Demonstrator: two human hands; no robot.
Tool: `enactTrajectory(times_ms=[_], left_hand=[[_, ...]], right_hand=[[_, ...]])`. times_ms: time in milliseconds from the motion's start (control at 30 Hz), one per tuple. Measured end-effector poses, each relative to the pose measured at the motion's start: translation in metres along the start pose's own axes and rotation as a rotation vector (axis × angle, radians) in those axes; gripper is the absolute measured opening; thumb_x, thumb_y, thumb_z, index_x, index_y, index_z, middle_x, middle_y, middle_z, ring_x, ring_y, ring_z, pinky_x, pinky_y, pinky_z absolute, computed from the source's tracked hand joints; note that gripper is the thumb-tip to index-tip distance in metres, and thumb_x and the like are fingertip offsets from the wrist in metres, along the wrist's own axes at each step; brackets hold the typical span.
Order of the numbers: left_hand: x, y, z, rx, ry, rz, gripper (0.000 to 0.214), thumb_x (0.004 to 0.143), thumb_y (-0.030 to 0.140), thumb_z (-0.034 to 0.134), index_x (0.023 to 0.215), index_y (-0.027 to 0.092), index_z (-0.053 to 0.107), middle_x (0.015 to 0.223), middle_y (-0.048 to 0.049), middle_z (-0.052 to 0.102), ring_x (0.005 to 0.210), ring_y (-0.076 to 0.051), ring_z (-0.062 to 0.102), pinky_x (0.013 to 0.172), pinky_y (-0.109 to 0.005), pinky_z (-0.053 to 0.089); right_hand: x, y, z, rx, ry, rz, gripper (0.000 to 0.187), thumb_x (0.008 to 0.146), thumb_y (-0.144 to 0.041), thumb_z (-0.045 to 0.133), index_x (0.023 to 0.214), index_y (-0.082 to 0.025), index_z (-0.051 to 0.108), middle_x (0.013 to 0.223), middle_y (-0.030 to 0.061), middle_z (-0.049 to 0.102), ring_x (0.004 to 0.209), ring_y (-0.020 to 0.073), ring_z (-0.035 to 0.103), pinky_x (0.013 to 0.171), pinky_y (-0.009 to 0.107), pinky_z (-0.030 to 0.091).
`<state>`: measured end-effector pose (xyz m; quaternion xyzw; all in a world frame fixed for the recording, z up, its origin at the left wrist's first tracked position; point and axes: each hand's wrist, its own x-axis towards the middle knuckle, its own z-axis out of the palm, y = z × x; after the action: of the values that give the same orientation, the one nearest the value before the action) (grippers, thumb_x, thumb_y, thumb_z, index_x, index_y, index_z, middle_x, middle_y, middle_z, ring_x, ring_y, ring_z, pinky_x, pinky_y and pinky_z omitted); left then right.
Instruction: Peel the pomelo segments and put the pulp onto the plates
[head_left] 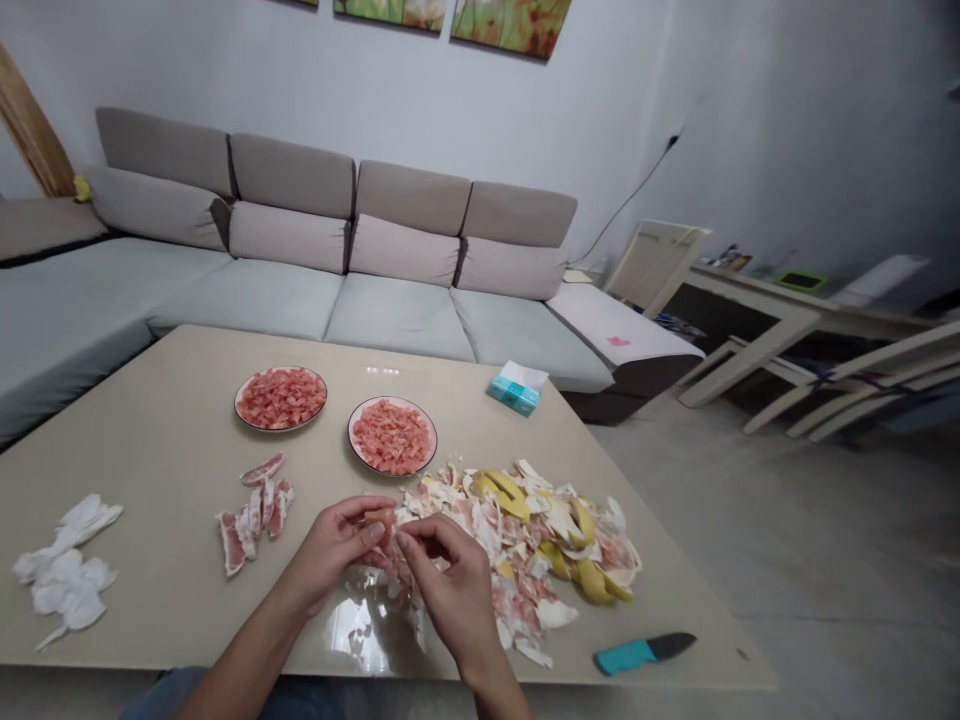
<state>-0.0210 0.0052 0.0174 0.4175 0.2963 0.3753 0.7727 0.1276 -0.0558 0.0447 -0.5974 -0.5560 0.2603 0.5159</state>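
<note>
My left hand (345,545) is closed around a small pink pomelo segment (382,522), partly covered by the fingers. My right hand (448,580) meets it from the right, thumb and forefinger pinched at the segment's edge; what lies between those fingertips is too small to make out. Beyond and to the right spreads a heap of pomelo peel and membrane (517,530), with yellow-green rind among it. Several unpeeled pomelo segments (259,515) lie left of my hands. Pink pulp pieces fill a near plate (433,450) and a farther plate (238,405).
A knife with a teal handle (626,656) lies at the table's front right, blade pointing right. Crumpled white tissues (71,575) are at the left. A blue tissue box (514,393) stands near the far right edge. Behind the table (172,450) runs a grey sofa (397,305).
</note>
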Motion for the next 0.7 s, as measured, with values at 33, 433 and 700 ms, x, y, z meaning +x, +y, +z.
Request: enactTrajectory(times_ms=[33,433,700], left_hand=[[-0.0004,0.0003,-0.0001,-0.013,-0.007,-0.013,0.038,0.075,0.029,0.075,0.109,0.014,0.067,0.085,-0.0055,0.067,0.071,-0.015,0.064,0.064,-0.026,0.055],[-0.0005,0.0036,-0.0057,-0.133,-0.047,-0.078,0.029,0.078,0.024,0.073,0.103,0.01,0.07,0.077,-0.0011,0.056,0.07,-0.01,0.059,0.063,-0.02,0.056],[0.0039,-0.0024,-0.0101,-0.366,-0.173,-0.115,0.019,0.082,0.019,0.068,0.1,0.013,0.067,0.076,-0.0008,0.055,0.066,-0.008,0.059,0.061,-0.019,0.057]], right_hand=[[-0.0002,-0.0008,-0.0007,0.0,0.001,0.002,0.012,0.083,-0.022,0.063,0.073,-0.019,0.07,0.071,0.0024,0.067,0.065,0.0159,0.06,0.06,0.025,0.045],[-0.0047,0.0008,-0.0069,-0.105,0.056,-0.127,0.012,0.087,-0.021,0.058,0.079,-0.019,0.066,0.074,0.003,0.064,0.068,0.0163,0.059,0.062,0.027,0.046],[-0.004,-0.0033,-0.0082,-0.079,0.056,-0.122,0.011,0.087,-0.022,0.058,0.079,-0.019,0.065,0.075,0.0032,0.064,0.069,0.0168,0.06,0.063,0.027,0.047]])
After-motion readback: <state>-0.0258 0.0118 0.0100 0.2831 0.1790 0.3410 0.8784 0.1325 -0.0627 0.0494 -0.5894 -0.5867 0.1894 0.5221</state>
